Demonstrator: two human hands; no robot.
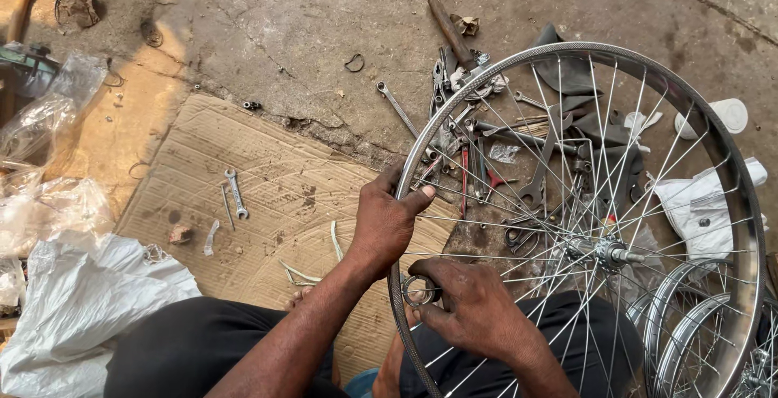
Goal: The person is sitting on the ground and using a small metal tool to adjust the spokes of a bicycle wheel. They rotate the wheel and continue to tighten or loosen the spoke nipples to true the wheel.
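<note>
One large shiny steel bicycle wheel rim laced with thin wire spokes (pixel 733 195), stood tilted over black-trousered knees, its silver hub (pixel 604 250) right of centre. Beneath it, rough grey concrete floor (pixel 284 17). To the left, flattened brown corrugated cardboard sheet (pixel 267 203) on that floor, with crumpled white plastic sheeting (pixel 73 309) at its lower left corner and clear plastic bags (pixel 44 114) above that. Behind the spokes, scattered pile of steel spanners, pliers and red-handled tools (pixel 478 147), topped by a wooden-handled hammer (pixel 450 29). Further right, white cloth bundle (pixel 701 203) and round white plastic lid (pixel 729 113). At lower right, more bare chrome rims (pixel 689 317), stacked just beside the wheel.

Left hand (pixel 385 224) clasped on the near edge of the rim, fingers (pixel 393 177) curled over the metal, thumb pressed along its inner side. Right hand (pixel 478 305) just below, fingers (pixel 433 271) closed around a small round metal spoke tool (pixel 419 291) held against the rim's inner edge, touching the spokes there.

On the cardboard, well apart from both hands, small silver open-ended spanner (pixel 236 193), thin metal rod (pixel 226 205) beside it. On bare floor above, long silver combination spanner (pixel 397 108) and small dark wire ring (pixel 354 62).
</note>
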